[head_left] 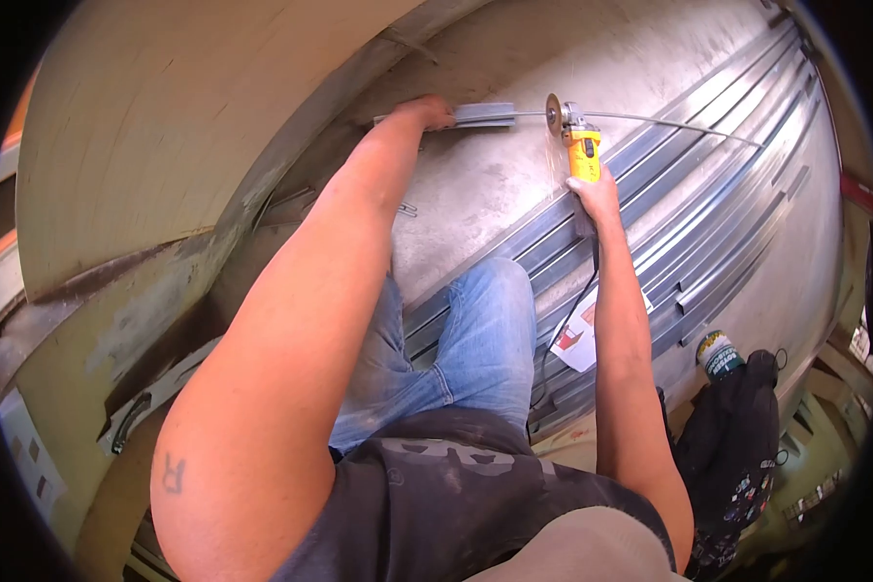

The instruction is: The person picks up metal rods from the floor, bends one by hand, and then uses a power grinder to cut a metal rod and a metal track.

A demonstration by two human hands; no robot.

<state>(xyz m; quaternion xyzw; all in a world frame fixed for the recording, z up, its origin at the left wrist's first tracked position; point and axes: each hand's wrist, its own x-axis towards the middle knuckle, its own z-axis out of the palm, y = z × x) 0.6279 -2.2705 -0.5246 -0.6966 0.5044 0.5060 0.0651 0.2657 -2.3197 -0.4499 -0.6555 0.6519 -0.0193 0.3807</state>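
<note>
My right hand (597,194) grips the body of a yellow angle grinder (585,155) with a thin cutting disc (553,114) at its head. The disc stands upright at a thin metal rod (640,118), and faint streaks like sparks fall below it. From the disc, the rod runs left to a short grey metal channel (485,115) and right across the long profiles. My left hand (427,112) is closed over the left part of that channel; its fingertips are partly hidden. A black cord (595,257) trails from the grinder down past my right forearm.
Long metal profiles (650,184) lie diagonally across the concrete floor (475,194). A printed sheet (582,330) lies by my right forearm. A labelled can (719,354) stands beside black cloth (732,427) at lower right. A large curved panel (165,126) rises on the left.
</note>
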